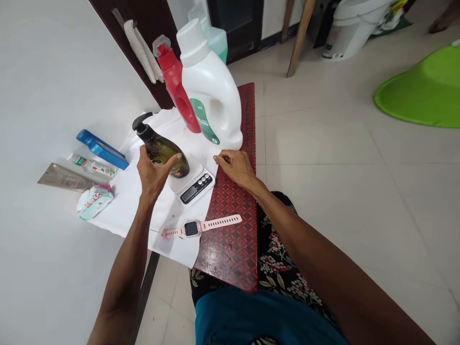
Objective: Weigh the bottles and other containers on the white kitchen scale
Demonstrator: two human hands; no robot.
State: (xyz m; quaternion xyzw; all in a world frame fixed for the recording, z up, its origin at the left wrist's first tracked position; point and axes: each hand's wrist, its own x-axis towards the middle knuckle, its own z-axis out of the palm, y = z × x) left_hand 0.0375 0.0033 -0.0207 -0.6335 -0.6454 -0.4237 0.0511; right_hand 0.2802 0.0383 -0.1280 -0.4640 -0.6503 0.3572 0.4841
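My left hand (154, 175) is wrapped round a dark green pump bottle (163, 151), thumb on one side and fingers on the other. The bottle stands on or just over a small white kitchen scale (197, 188); its base hides most of the platform. I cannot read the scale's display. My right hand (235, 165) rests at the right of the table by the foot of a big white detergent jug (212, 91), fingers curled in and nothing visible in them. Nearer me lies a pink-strapped smartwatch (191, 228), its strap laid out straight.
Behind stand a red bottle (176, 81) and a clear bottle of teal liquid (217, 43). Along the wall are a blue bottle (102, 148), a small clear bottle (92, 166), a beige tube (64, 178) and a wipes pack (95, 201). White paper covers part of the red patterned table (230, 249).
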